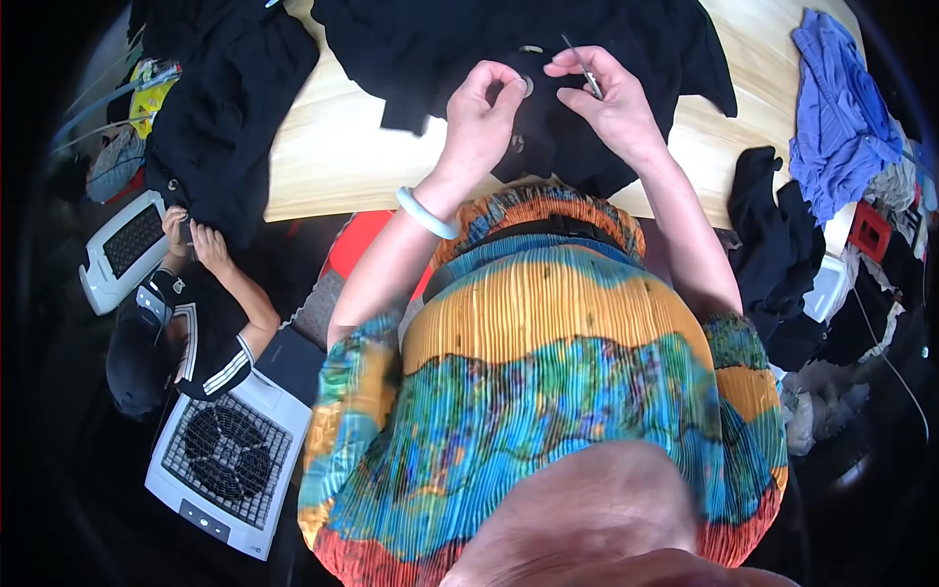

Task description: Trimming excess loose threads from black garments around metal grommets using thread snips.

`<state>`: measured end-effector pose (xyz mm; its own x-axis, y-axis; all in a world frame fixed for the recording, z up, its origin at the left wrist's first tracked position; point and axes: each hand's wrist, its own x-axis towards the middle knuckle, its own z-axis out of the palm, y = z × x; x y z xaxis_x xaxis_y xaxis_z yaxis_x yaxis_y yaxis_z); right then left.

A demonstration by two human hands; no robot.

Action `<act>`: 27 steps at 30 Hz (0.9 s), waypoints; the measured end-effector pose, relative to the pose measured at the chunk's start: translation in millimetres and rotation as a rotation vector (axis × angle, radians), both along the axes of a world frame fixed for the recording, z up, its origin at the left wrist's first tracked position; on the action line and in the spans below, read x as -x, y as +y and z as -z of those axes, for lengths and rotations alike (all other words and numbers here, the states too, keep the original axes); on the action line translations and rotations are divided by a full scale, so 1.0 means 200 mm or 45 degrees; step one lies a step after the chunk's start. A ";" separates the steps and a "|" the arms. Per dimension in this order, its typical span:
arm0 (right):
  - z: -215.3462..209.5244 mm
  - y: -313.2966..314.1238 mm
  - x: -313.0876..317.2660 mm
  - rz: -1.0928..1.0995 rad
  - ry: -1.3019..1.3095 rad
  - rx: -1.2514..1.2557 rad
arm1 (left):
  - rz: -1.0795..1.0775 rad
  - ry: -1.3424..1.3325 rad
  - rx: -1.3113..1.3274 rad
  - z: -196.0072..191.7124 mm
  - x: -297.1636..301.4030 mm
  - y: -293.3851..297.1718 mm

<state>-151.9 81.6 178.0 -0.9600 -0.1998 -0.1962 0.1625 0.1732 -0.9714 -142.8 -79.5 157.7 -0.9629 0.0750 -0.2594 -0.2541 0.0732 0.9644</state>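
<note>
Working at a pale wooden desk (323,147), over a black garment (430,59) spread across it. With right hand (614,101), gripping a thin metal tool (587,74); with left hand (487,98), pinching a small disc (528,86), likely a button, over the garment. Seemingly at a button-handling step; next calling for a steady pinch.

No lettering I can make out. Yellow bag (151,98), far to my left: marks too blurred. White fan (227,448), lower left: small panel marks, illegible.
</note>
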 end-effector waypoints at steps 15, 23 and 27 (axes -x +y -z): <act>-0.02 -0.05 -0.01 0.041 0.108 -0.303 | -0.051 -0.384 -0.558 -0.03 0.01 -0.03; 0.01 -0.08 -0.01 0.246 0.276 -0.273 | 0.217 -0.231 -0.419 -0.06 0.02 -0.02; 0.02 -0.08 -0.03 0.259 0.565 -0.458 | 0.185 -0.267 -0.486 -0.04 0.02 -0.01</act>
<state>-146.0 66.0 174.3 -0.9775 0.0009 0.2108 -0.1807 0.5113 -0.8402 -147.1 -81.2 166.1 -0.8647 0.3336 -0.3754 -0.4604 -0.2277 0.8580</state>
